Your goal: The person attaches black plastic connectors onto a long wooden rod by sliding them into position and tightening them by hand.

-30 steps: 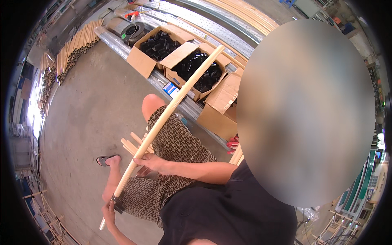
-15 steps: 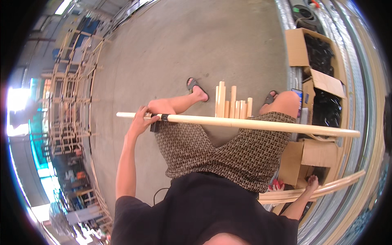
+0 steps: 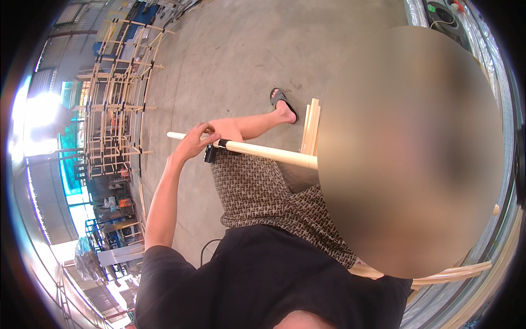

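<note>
A long cream pipe [image 3: 268, 153] lies across my lap, its right part lost behind a large blurred patch. My left hand [image 3: 196, 142] is closed round the pipe near its left end, thumb and fingertips beside a black joint fitting [image 3: 222, 143]. Part of the fitting [image 3: 210, 153] hangs below the pipe, against my patterned shorts [image 3: 246, 186]. My right hand and forearm do not show; the blurred patch covers that side. Past the pipe, between my legs, several short cream pipes [image 3: 310, 126] stand together.
Frames of cream pipes with black joints [image 3: 118, 98] stand along the left. More long pipes [image 3: 455, 272] lie at the lower right. Grey concrete floor [image 3: 230, 60] stretches ahead. A round black object [image 3: 441, 16] sits at the far right.
The view has shifted, and a blurred patch now covers the right side, hiding the cardboard boxes and my right hand, which was by a box. My left hand stays at the black fitting.
</note>
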`<state>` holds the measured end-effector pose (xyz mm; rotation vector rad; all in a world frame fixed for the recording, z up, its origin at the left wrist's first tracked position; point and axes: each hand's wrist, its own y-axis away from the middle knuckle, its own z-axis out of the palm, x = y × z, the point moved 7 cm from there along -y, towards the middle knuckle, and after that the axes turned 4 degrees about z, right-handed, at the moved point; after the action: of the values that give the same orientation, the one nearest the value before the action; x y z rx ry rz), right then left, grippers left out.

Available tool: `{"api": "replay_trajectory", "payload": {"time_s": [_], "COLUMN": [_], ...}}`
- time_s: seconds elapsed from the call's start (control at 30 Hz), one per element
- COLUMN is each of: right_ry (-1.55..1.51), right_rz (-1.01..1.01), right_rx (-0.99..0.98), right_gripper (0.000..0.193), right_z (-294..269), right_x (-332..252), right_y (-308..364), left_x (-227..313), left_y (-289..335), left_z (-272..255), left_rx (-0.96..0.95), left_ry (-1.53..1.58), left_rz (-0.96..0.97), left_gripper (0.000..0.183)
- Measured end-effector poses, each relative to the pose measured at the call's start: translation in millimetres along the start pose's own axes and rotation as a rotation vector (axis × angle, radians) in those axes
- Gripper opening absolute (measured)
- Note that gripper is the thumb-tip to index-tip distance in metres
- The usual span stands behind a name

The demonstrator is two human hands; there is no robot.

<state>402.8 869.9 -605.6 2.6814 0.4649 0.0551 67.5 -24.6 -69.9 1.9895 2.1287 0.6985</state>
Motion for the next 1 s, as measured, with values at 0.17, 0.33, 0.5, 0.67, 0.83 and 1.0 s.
{"api": "replay_trajectory", "payload": {"time_s": [0.17, 0.33, 0.5, 0.67, 0.83, 1.0], "right_ry": [-0.007, -0.102, -0.462, -0.94, -1.069, -0.9], "right_rz": [-0.072, -0.114, 0.141, 0.056, -0.486, -0.967], "right_rx": [0.119, 0.272, -0.232, -0.154, -0.341, -0.968], "right_gripper": [0.036, 0.045, 0.039, 0.025, 0.027, 0.055], "right_z": [-19.7, -63.7, -133.2, -285.3, -357.9, -318.3], "right_x": [6.2, 5.0, 24.3, -37.0, -174.5, -336.4], "right_y": [12.0, 59.0, 119.8, 247.1, 365.2, 485.1], "left_x": [5.5, 30.7, 76.1, 182.1, 282.7, 299.9], "left_y": [-19.1, -30.0, -24.9, 16.9, 64.0, 71.2], "left_z": [-4.0, -12.6, -7.4, 12.7, 78.3, 117.2], "left_rx": [-0.051, -0.05, 0.124, 0.294, -0.198, -0.531], "left_ry": [-0.01, -0.135, -0.004, 0.425, 0.805, 1.416], "left_rz": [-0.112, -0.08, 0.155, 0.551, 0.766, 0.649], "left_gripper": [0.051, 0.055, 0.046, 0.024, 0.035, 0.048]}}
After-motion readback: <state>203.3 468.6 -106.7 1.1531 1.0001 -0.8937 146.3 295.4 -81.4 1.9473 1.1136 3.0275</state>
